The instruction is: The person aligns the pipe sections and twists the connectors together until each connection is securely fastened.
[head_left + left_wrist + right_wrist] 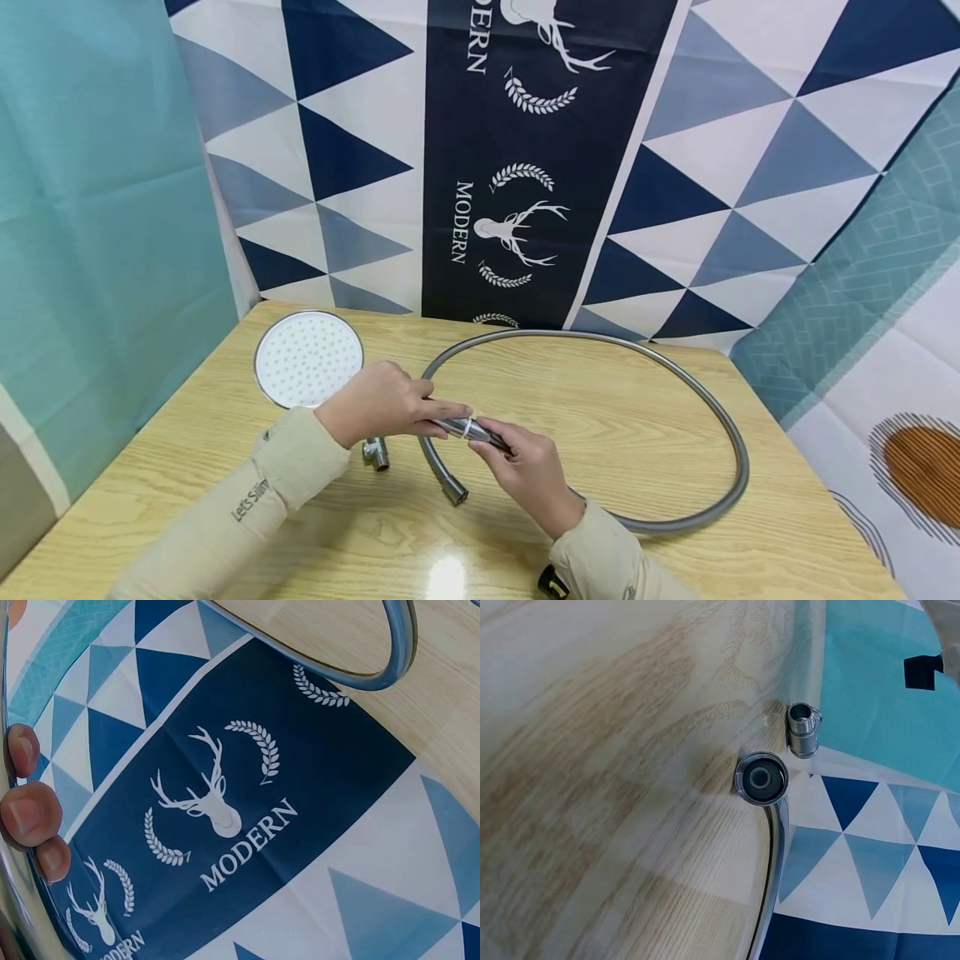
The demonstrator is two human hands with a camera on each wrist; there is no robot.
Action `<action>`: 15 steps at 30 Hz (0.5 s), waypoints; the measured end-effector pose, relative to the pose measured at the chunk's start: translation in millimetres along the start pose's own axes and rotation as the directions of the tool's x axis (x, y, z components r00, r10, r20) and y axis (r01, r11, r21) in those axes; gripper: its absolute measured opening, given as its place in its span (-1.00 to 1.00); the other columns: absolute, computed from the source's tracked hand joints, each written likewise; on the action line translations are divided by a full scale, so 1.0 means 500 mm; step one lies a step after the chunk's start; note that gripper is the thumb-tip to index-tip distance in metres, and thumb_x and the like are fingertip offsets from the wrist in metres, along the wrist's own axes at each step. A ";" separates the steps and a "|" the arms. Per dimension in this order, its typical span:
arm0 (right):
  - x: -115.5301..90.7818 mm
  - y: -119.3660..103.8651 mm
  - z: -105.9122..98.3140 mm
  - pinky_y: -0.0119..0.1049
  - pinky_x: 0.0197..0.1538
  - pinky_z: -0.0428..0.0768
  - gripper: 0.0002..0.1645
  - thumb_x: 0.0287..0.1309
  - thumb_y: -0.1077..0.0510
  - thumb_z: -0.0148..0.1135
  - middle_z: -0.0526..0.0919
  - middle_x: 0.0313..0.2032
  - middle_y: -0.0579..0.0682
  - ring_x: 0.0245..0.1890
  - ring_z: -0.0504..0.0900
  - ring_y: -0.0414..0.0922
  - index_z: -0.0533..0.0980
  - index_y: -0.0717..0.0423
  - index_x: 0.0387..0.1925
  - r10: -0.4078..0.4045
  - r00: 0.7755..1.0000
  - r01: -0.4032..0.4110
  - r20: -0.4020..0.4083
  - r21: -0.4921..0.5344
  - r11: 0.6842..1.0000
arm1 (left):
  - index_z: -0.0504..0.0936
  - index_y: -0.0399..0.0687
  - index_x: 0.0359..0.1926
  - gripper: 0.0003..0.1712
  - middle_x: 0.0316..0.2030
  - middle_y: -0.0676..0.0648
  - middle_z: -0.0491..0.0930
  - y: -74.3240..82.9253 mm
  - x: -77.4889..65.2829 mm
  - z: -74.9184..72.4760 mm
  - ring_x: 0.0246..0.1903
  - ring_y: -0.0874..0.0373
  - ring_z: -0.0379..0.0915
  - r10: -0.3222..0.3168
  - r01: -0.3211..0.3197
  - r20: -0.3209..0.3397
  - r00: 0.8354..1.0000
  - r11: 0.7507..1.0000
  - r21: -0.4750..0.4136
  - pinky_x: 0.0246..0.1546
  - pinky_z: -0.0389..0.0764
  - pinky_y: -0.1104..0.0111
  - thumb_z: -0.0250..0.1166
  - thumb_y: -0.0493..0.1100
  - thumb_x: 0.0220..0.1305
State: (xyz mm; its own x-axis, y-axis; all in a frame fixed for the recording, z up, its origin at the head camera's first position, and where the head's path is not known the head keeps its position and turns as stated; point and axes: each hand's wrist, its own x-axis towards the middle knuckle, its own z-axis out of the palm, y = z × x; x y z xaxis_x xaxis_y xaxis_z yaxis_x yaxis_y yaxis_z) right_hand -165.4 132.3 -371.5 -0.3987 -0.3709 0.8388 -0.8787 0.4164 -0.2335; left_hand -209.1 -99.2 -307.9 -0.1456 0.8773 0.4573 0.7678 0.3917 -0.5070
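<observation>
A shower head (309, 360) with a round white nozzle face shows to the left of my left hand (390, 404). In line with it, a chrome handle (452, 426) with a white band emerges from under that hand. My left fingers grip the chrome, and several fingertips (30, 814) curl over it in the left wrist view. At the handle's lower end, my right hand (528, 467) pinches it between thumb and fingers. Below the hands lies the connector (453, 490) of a grey metal hose (738, 450); its black inner seal shows in the right wrist view.
A small chrome fitting (377, 454) lies on the wooden table (360, 533) near my left forearm. The hose loops widely across the right side, partly hidden by my right arm. A patterned cloth (360, 167) hangs behind the table, with a teal cloth (105, 208) at the left.
</observation>
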 end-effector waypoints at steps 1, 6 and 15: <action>-0.001 0.000 0.001 -0.56 -0.44 0.55 -0.48 0.33 -0.01 0.09 0.70 -0.38 0.22 -0.51 0.69 -0.13 0.59 0.46 -0.19 -0.001 1.000 0.001 0.002 0.000 1.000 | 0.59 0.41 0.04 -0.55 -0.70 0.11 0.36 0.000 -0.001 0.001 -0.80 0.32 -0.06 0.002 -0.002 0.001 1.000 1.000 0.001 -0.78 0.11 0.54 0.32 0.28 0.11; -0.002 0.002 0.002 -0.56 -0.43 0.55 -0.47 0.34 -0.02 0.07 0.70 -0.39 0.22 -0.50 0.70 -0.13 0.58 0.46 -0.20 0.002 1.000 -0.002 0.011 -0.008 1.000 | 0.58 0.41 0.04 -0.56 -0.70 0.11 0.36 0.001 -0.002 0.002 -0.80 0.32 -0.03 0.006 -0.006 0.005 1.000 1.000 0.002 -0.78 0.13 0.53 0.31 0.28 0.12; -0.003 0.004 0.004 -0.56 -0.41 0.56 -0.47 0.36 -0.01 0.04 0.69 -0.37 0.23 -0.50 0.70 -0.13 0.56 0.48 -0.18 0.015 1.000 -0.015 0.024 -0.004 1.000 | 0.61 0.38 0.02 -0.56 -0.71 0.11 0.36 -0.004 0.002 0.002 -0.81 0.32 -0.03 0.024 -0.024 -0.003 1.000 1.000 0.000 -0.77 0.12 0.53 0.33 0.27 0.12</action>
State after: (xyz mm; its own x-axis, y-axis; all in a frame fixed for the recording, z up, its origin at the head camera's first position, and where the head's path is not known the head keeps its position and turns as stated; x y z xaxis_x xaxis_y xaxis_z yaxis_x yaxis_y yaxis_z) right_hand -167.1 132.1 -374.1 -0.4180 -0.3841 0.8232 -0.8715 0.4252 -0.2442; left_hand -211.3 -99.0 -307.4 -0.1252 0.8857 0.4471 0.7712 0.3704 -0.5178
